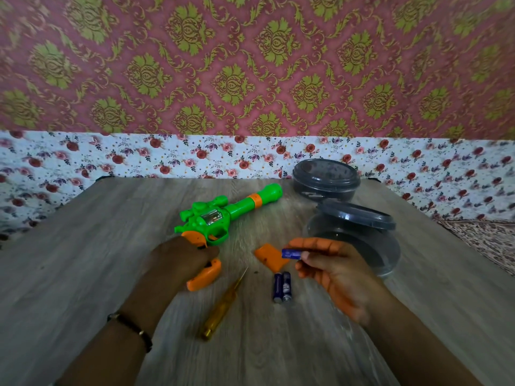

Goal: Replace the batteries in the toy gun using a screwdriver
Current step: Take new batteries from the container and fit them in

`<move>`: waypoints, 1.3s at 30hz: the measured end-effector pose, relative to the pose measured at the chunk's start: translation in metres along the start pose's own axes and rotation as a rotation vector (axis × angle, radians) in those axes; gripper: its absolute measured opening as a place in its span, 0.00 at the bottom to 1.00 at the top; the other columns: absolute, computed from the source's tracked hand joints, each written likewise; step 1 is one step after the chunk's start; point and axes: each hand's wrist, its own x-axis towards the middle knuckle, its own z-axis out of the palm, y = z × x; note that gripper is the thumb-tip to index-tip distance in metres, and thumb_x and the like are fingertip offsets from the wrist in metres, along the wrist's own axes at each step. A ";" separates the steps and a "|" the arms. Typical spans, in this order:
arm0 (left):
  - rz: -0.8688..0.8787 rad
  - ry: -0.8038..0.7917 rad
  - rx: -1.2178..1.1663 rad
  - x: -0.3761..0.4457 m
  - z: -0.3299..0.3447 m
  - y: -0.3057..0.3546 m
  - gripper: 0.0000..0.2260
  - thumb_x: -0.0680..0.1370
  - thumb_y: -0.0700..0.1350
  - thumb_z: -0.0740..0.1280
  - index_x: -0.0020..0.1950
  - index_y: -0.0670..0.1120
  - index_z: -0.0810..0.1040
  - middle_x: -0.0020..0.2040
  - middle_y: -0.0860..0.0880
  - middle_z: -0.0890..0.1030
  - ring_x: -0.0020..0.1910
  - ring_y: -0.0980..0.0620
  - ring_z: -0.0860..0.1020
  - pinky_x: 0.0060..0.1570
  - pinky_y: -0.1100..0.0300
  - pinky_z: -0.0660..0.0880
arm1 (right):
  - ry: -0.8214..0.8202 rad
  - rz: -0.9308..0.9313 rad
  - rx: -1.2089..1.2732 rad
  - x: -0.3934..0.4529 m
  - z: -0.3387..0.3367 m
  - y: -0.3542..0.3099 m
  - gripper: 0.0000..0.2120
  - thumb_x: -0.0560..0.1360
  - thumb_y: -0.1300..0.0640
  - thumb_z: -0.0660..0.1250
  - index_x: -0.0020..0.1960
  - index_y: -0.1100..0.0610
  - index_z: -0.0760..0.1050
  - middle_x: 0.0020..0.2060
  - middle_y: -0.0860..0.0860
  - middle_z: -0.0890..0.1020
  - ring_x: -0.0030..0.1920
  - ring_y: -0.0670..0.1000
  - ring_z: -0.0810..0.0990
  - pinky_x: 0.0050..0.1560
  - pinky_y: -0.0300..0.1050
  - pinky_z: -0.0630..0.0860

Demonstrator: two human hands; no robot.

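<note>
Head view: the toy gun (223, 215) lies on its side on the wooden table (83, 274), its green barrel pointing away and to the right, its orange grip toward the person. The left hand (181, 263) covers that grip, fingers curled round it. The right hand (331, 271) is raised just above the table and pinches 1 blue battery (291, 253) between thumb and fingertips, the battery lying level. Just left of that battery an orange cover (271, 257) lies flat on the table. Below the cover, 2 more batteries (282, 286) lie side by side, touching. The screwdriver (223, 305), with a yellow see-through handle, lies between the hands, its tip pointing up toward the gun. Behind the right hand stand 2 round dark containers (326, 176), the nearer one (390, 254) with its lid (356, 214) tilted on the rim.
</note>
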 end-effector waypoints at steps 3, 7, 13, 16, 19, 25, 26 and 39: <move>-0.072 0.068 -0.257 0.006 -0.003 -0.006 0.15 0.72 0.56 0.69 0.35 0.47 0.74 0.39 0.42 0.76 0.47 0.42 0.79 0.37 0.58 0.66 | 0.008 -0.001 -0.009 0.004 0.005 0.001 0.08 0.75 0.68 0.62 0.52 0.66 0.77 0.44 0.61 0.83 0.35 0.51 0.81 0.36 0.39 0.79; -0.021 0.164 -0.618 0.018 0.005 -0.011 0.16 0.62 0.53 0.71 0.34 0.40 0.79 0.27 0.44 0.76 0.30 0.46 0.76 0.30 0.59 0.67 | 0.031 -0.019 0.055 0.013 0.019 0.000 0.06 0.75 0.62 0.64 0.47 0.66 0.73 0.34 0.58 0.83 0.31 0.50 0.82 0.32 0.40 0.80; 0.060 0.269 -0.752 0.035 0.035 -0.018 0.24 0.69 0.63 0.66 0.51 0.45 0.73 0.47 0.43 0.81 0.47 0.42 0.80 0.51 0.46 0.76 | 0.063 -0.081 -0.013 0.031 0.041 -0.003 0.11 0.73 0.57 0.67 0.47 0.66 0.73 0.29 0.60 0.81 0.26 0.53 0.79 0.28 0.43 0.78; 0.125 0.312 -0.807 0.029 0.040 -0.017 0.24 0.72 0.71 0.55 0.47 0.51 0.70 0.45 0.45 0.81 0.46 0.43 0.80 0.53 0.46 0.76 | 0.064 -0.083 -0.016 0.044 0.055 -0.004 0.09 0.74 0.59 0.66 0.47 0.65 0.73 0.28 0.59 0.79 0.25 0.54 0.77 0.29 0.46 0.78; 0.142 0.307 -0.937 0.025 0.041 -0.014 0.28 0.73 0.69 0.50 0.51 0.47 0.75 0.38 0.46 0.81 0.39 0.44 0.82 0.43 0.50 0.79 | 0.029 -0.084 -0.042 0.059 0.074 -0.003 0.03 0.74 0.63 0.66 0.44 0.62 0.74 0.33 0.60 0.77 0.29 0.55 0.77 0.28 0.45 0.78; 0.205 0.295 -0.993 0.023 0.043 -0.014 0.33 0.74 0.69 0.45 0.52 0.49 0.79 0.44 0.45 0.82 0.45 0.46 0.81 0.48 0.52 0.77 | 0.021 -0.247 -0.190 0.084 0.104 0.015 0.10 0.69 0.68 0.71 0.39 0.59 0.70 0.31 0.56 0.79 0.31 0.50 0.81 0.29 0.43 0.79; 0.212 0.302 -0.990 0.023 0.042 -0.014 0.31 0.75 0.68 0.45 0.51 0.49 0.79 0.45 0.46 0.82 0.46 0.46 0.81 0.49 0.53 0.77 | 0.047 -0.300 -0.245 0.085 0.107 0.021 0.12 0.67 0.65 0.74 0.37 0.56 0.71 0.31 0.56 0.79 0.32 0.52 0.81 0.31 0.46 0.80; 0.214 0.299 -0.934 0.021 0.038 -0.012 0.28 0.76 0.66 0.44 0.52 0.49 0.76 0.43 0.58 0.77 0.44 0.65 0.75 0.42 0.69 0.68 | 0.101 -0.725 -0.846 0.090 0.117 0.052 0.01 0.67 0.61 0.66 0.38 0.58 0.76 0.38 0.53 0.79 0.39 0.52 0.78 0.41 0.48 0.75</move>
